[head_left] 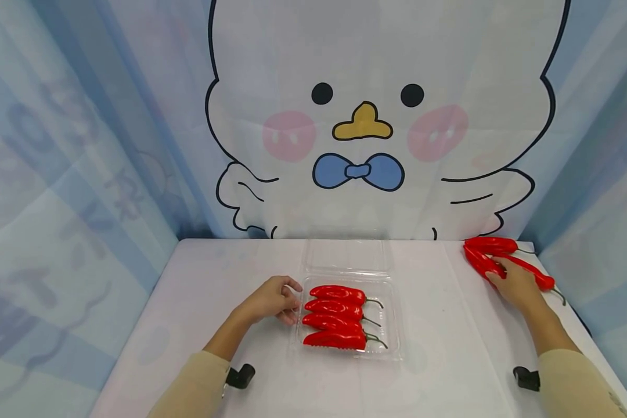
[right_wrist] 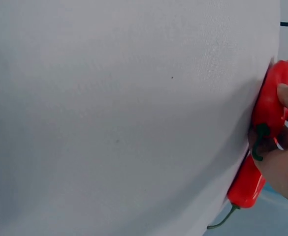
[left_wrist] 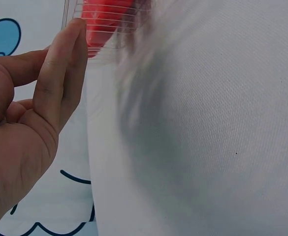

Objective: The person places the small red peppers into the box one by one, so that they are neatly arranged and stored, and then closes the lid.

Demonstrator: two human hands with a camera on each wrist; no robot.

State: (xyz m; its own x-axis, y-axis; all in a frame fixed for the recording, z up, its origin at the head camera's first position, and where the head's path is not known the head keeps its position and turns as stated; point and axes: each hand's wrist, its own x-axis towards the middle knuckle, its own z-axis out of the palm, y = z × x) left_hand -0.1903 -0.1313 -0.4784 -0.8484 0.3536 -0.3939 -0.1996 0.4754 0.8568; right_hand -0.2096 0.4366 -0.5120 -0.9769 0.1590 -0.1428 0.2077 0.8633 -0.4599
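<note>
Several red chili peppers [head_left: 334, 338] with green stems lie side by side in a clear plastic clamshell box [head_left: 395, 325], its stems pointing right. The box's transparent lid [head_left: 347, 258] is folded back behind it. My left hand [head_left: 276, 299] rests at the box's left side, fingers loosely bent and holding nothing; in the left wrist view its fingertips are at the box's ribbed wall. At the far right corner, my right hand [head_left: 517, 284] pinches a red chili pepper [right_wrist: 271, 105] between thumb and fingers. Beside it lie two more, a rear pepper [head_left: 493, 244] and a right pepper [head_left: 542, 280].
The white-covered table [head_left: 439, 371] ends near the right-hand peppers. A curtain with a cartoon bird [head_left: 363, 125] stands behind it, and blue curtains [head_left: 57, 203] hang at both sides. Black wrist camera mounts [head_left: 240, 376] stick out from both sleeves.
</note>
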